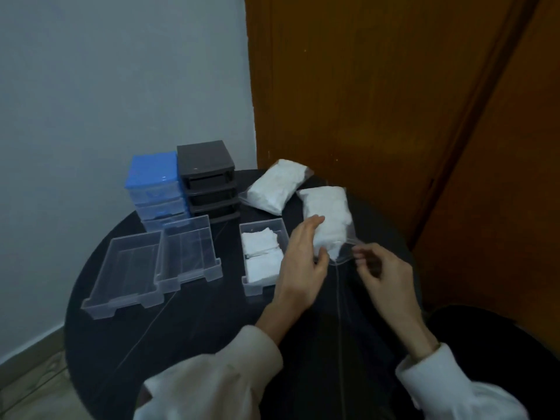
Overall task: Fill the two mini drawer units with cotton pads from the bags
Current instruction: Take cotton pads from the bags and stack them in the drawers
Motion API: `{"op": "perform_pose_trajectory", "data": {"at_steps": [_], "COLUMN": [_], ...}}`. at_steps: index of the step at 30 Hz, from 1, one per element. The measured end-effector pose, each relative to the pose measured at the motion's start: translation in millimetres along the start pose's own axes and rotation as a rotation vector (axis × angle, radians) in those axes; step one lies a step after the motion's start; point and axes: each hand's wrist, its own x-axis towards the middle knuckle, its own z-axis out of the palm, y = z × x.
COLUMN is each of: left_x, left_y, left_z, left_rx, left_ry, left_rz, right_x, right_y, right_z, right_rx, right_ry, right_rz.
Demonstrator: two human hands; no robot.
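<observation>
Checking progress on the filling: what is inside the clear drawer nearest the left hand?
The clear drawer holds white cotton pads covering most of its floor. How deep they are stacked cannot be seen, and the left hand hides its near right edge.

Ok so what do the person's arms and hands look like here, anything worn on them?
Both arms are covered by long, loose cream-white fabric sleeves, the left sleeve and the right sleeve, each ending in a plain cuff at the wrist. The left hand and the right hand are bare: no gloves show, and no rings, watch or bracelet can be made out in this dim view.
</observation>
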Motion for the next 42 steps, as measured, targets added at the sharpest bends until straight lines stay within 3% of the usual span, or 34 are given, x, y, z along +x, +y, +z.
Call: {"op": "perform_pose_trajectory", "data": {"at_steps": [7, 16, 29, 35, 42], "left_x": [8.7, 5.5, 6.4, 5.5, 4.9], "left_y": [2.3, 2.6, -1.9, -2.0, -3.3], "left_z": [12.4, 11.1, 12.7, 14.3, 15.3], "left_rx": [0.213, 0.161, 0.182, 0.196, 0.202], "left_ry": [-0.082, 0.039, 0.014, 0.005, 0.000], "left_rz": [-0.023, 0.050, 0.058, 0.063, 0.070], "right_x": [4.4, 11.6, 8.7, 1.4, -0.8], "right_y": [1.3, -6.2, 0.2, 0.8, -4.6], "right_z": [19.5, 25.0, 14.6, 9.6, 15.4], "right_rx": [0.109, 0.135, 0.143, 0.170, 0.204], "right_ry": [-0.010, 0.103, 0.097, 0.045, 0.111], "right_rz": [0.125, 0.156, 0.090, 0.153, 0.165]}}
